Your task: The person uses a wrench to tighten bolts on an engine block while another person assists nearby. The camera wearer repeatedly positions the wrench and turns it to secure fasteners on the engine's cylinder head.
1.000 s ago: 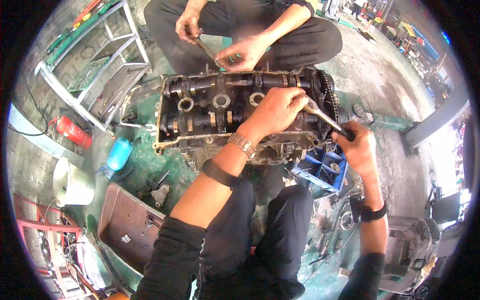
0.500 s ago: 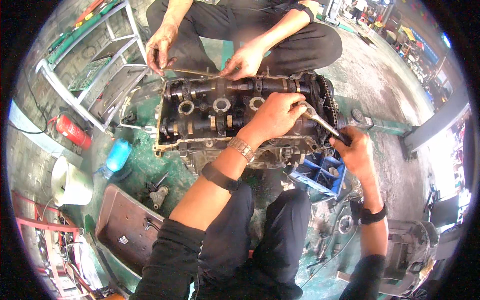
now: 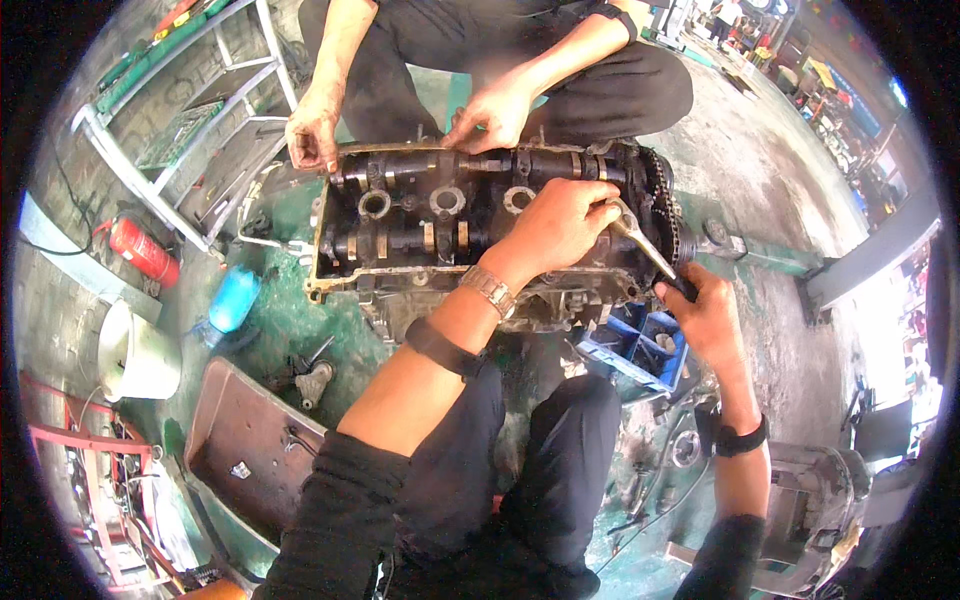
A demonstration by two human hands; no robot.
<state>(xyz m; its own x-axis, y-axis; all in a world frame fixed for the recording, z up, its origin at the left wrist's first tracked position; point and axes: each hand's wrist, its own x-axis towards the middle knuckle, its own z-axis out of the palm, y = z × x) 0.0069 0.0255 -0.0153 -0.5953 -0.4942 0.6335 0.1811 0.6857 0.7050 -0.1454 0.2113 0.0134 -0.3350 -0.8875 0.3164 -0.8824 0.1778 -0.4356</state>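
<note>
An engine [image 3: 440, 285] stands before me with its cover off, showing two dark camshafts [image 3: 395, 247] and, at its right end, a timing chain [image 3: 663, 195]. Over that end lies a ratchet wrench [image 3: 648, 246], slanting down to the right. My right hand [image 3: 712, 308] is closed round its black handle. My left hand [image 3: 565, 222] is curled at the wrench's head, thumb and fingers pinching it; what sits under the head is hidden. Across the engine, a co-worker's hand [image 3: 314, 145] touches the far left corner, and their other hand [image 3: 490, 118] rests at the far edge.
A blue divided bin [image 3: 640, 375] with small parts sits below the engine's right end. On the left are a brown tray [image 3: 222, 430], a white bucket [image 3: 150, 360], a blue bottle [image 3: 234, 300], a red extinguisher [image 3: 148, 252] and a metal rack [image 3: 130, 160]. Loose parts lie at lower right.
The co-worker's hand on the left has lowered to the engine's corner; the thin strip between their hands now lies along the far edge. My hands keep hold of the wrench, barely moved.
</note>
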